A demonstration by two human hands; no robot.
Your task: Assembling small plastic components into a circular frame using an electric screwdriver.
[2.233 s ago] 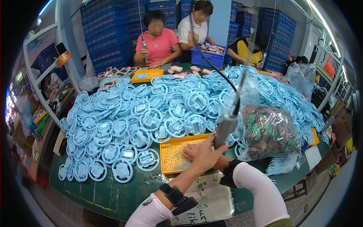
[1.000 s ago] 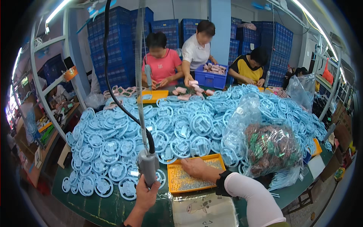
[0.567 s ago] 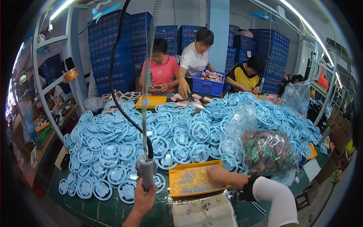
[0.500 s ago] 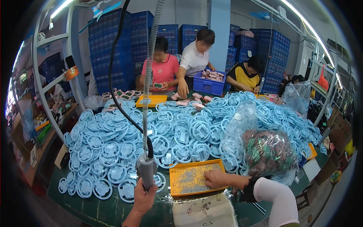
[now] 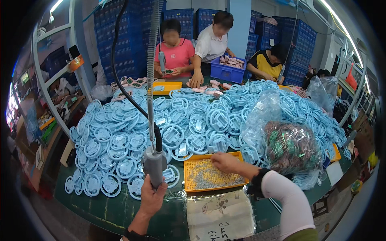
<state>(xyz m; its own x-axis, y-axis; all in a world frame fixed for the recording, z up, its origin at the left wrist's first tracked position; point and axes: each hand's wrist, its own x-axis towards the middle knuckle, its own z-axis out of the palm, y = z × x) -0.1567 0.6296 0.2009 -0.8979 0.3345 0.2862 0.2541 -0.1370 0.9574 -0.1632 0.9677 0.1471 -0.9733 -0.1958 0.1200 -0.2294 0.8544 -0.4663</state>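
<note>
My left hand (image 5: pixel 152 199) is wrapped round the grey body of an electric screwdriver (image 5: pixel 154 165), which hangs upright from a coiled spring and a black cable. My right hand (image 5: pixel 226 162) is over the far part of a shallow yellow tray (image 5: pixel 186 188), its fingertips drawn together; whatever is between them is too small to make out. Small grey screws (image 5: pixel 206 179) are strewn across the tray's bottom. Light-blue plastic steering-wheel-shaped parts (image 5: pixel 128 165) lie in a big heap beyond both hands. A printed cloth (image 5: pixel 219 213) covers the table in front of the tray.
A clear bag of brown and green pieces (image 5: pixel 290 146) stands right of the tray. Across the green table (image 5: pixel 100 215) are three co-workers, a blue crate (image 5: pixel 227 72) of pink parts and another yellow tray (image 5: pixel 171 85). Stacked blue crates (image 5: pixel 116 44) rise behind.
My right hand has shifted from the tray's right side toward its far edge, with fingertips lifted off the screws. The left hand keeps its grip on the screwdriver. The whole view has tilted lower.
</note>
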